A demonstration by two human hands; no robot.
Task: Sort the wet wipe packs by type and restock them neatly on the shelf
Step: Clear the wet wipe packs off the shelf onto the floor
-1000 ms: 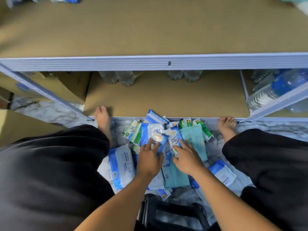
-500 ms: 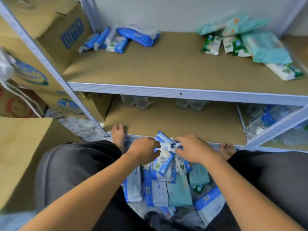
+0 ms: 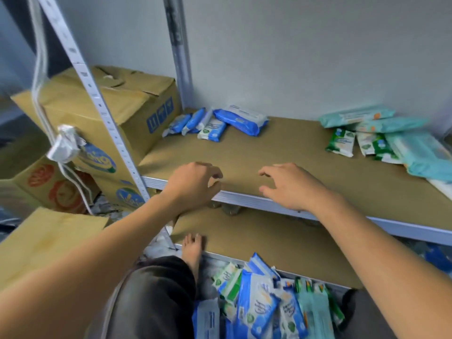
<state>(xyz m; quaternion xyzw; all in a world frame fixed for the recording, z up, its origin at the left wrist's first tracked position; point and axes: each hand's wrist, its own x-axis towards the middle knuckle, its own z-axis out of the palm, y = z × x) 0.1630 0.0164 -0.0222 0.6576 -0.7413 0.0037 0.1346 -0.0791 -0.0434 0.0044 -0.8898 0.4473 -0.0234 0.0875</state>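
Writing: no word on any pack could be read; the print was blurred.
Box markings: the large cardboard box (image 3: 117, 111) left of the shelf carried a blue panel of handling symbols (image 3: 160, 118) and a round blue, yellow and green logo (image 3: 99, 159) with letters too soft to read. A lower box (image 3: 49, 189) bore red round marks.
Left hand: the left hand (image 3: 193, 184) hovered over the front rail (image 3: 244, 199), its fingers loosely curled with a gap to the thumb, holding nothing.
Right hand: the right hand (image 3: 293, 188) was palm down over the front of the shelf board (image 3: 281, 152), its fingers spread and relaxed, empty. Whether it touched the board could not be told.
Blue packs: the blue packs (image 3: 215, 123), soft glossy film pouches, lay huddled at the back left corner of the board. The largest leaned across the small ones.
Teal packs: the teal packs (image 3: 396, 143), broad flat pouches, were stacked at the back right.
Green-and-white packs: the green-and-white packs (image 3: 340, 141), small slim sachets, lay just beside the teal ones on their left.
Unsorted pile: the floor pile (image 3: 259, 309) mixed blue, green and teal packs in front of the lowest shelf, beside a bare foot (image 3: 193, 250).
Shelf: the boards were matte brown, the rail was ribbed pale metal, and the upright (image 3: 97, 94) was a strip punched with holes.
Cable: a white cable (image 3: 39, 69) hung beside the upright, with a wad of grey tape (image 3: 64, 143) on it.
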